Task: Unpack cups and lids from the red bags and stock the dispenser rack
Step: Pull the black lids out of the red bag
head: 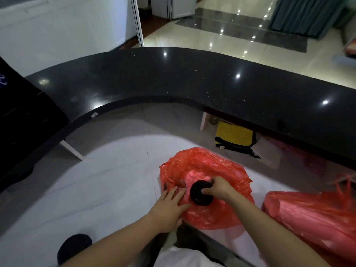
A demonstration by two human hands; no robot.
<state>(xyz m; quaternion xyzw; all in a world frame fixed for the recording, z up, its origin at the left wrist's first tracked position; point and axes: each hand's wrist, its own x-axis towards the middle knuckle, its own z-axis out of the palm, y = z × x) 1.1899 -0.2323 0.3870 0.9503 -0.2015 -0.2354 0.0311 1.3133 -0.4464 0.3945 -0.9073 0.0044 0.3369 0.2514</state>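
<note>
Red plastic bag open on the pale floor, just inside the curve of a black glossy counter. Stack of black lids lifted at the bag's mouth, gripped by the right hand, thumb hooked over the near face and fingers curled round the far edge. Left hand laid on the bag's left side, fingers fairly straight and spread, pressing the plastic down; fingertips reaching into the crumpled opening, where something small and dark shows but cannot be made out. Second red bag lying full on the floor to the right, near the first but apart from it, its knotted handles sticking up at the far end.

Under the counter: a yellow cloth with black trim folded on a low shelf, beside a white upright support. Another white leg slanting under the counter's left part. Dark cabinet or appliance at the far left edge. Dark shoe tip at the bottom left; white garment at the bottom centre. Beyond the counter, polished tile floor with ceiling-light reflections and a grey-green curtain at the top right.
</note>
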